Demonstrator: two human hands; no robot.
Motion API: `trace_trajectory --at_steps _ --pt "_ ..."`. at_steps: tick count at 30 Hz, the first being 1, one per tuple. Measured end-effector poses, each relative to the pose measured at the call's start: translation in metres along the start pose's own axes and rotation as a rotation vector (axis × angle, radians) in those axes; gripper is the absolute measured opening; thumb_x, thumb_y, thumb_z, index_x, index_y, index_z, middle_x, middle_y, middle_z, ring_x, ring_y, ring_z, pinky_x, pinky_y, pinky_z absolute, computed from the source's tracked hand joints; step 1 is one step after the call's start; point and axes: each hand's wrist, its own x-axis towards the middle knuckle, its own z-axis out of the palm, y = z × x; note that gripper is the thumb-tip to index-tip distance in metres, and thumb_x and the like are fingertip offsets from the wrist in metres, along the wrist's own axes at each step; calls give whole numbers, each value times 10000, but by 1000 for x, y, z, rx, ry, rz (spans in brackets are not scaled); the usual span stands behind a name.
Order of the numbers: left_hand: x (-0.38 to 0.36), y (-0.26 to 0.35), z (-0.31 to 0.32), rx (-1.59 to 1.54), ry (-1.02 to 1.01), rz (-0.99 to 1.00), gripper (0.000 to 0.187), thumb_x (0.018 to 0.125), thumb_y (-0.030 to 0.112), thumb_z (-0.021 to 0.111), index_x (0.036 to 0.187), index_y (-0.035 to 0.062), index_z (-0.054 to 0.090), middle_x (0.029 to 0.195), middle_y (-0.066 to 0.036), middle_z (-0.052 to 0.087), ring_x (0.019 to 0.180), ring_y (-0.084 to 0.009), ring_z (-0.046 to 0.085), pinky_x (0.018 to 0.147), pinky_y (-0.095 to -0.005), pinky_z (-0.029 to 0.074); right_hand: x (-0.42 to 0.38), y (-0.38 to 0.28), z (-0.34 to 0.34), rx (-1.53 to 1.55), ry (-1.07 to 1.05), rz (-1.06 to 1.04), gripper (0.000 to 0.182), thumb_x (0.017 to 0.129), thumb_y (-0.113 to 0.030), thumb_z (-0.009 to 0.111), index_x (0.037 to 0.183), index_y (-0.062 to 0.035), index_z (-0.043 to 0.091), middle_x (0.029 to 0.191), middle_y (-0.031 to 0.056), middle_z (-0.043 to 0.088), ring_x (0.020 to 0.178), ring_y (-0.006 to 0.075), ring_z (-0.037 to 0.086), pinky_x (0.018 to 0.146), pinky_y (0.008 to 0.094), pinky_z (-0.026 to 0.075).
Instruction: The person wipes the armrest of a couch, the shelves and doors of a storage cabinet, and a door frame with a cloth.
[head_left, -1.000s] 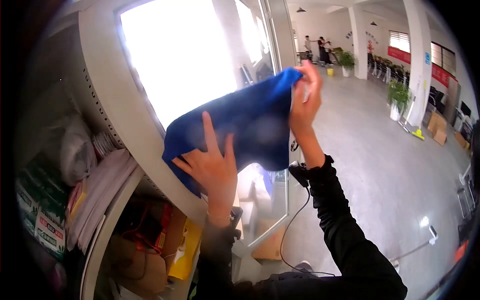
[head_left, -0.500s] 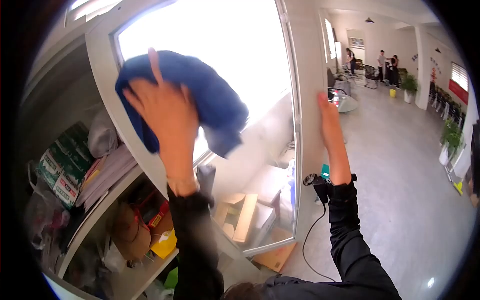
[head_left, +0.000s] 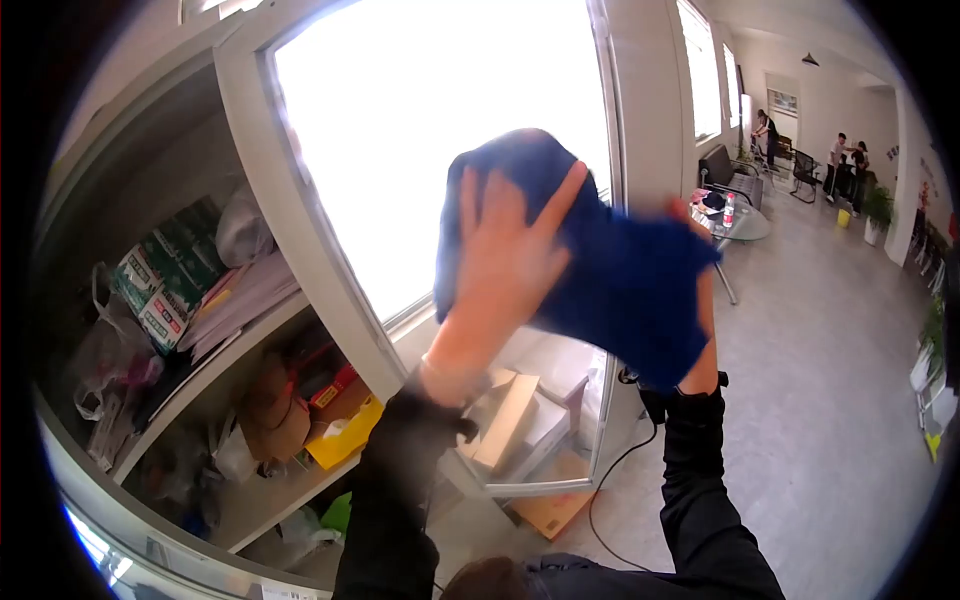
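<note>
Left hand [head_left: 505, 255] raised, palm flat and fingers spread wide, pressed against a crumpled dark-blue cloth [head_left: 620, 280] that lies on the bright glass pane of a white-framed window [head_left: 440, 130]. The hand is fully open and grips nothing; it only bears on the fabric. Right hand [head_left: 700, 300] is up at the cloth's right edge — mostly hidden behind the blue folds, so how far it is closed on the cloth cannot be told; only a fingertip near the top and the wrist below show. Both forearms wear black sleeves; a thin black cable [head_left: 610, 480] hangs down from the right wrist area. The cloth sits in the right half of the pane, overlapping the right upright of the frame, its lower corner drooping toward the right wrist. To the left of the window, a white open shelf unit [head_left: 225, 350] holds green-and-white printed packets [head_left: 160, 290], stacked papers, a yellow flat item [head_left: 345, 440] and clear plastic bags. Behind the lower glass — brown cardboard boxes [head_left: 510, 420]. Far right, grey floor, a round glass table [head_left: 740, 220], potted green plants [head_left: 880, 205], and other persons standing well apart near the back wall.
</note>
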Motion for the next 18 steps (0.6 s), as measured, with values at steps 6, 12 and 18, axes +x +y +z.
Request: trace_trajectory --at_steps 6,12,18 --pt "71 -53 -31 107 299 210 692 756 260 700 1380 272 403 1125 -205 526 1156 -375 451 1092 -541 191 -1 -13 16 -50 142 50 539 929 -530 496 710 -43 573 611 -53 475 588 37 425 514 220 330" --pt "95 -72 -77 290 172 -69 665 815 191 624 1414 160 336 1223 -272 406 1230 -487 324 1016 -557 311 -10 -19 15 -2 123 21 521 923 -544 498 748 -59 577 635 -62 481 584 25 413 508 209 314" --pt "4 -131 -47 271 438 32 617 815 244 646 1363 88 410 1326 -223 443 1251 -427 356 1090 -531 200 -25 -28 15 6 131 -59 478 942 -497 497 740 -69 566 636 -72 463 586 23 392 507 205 295"
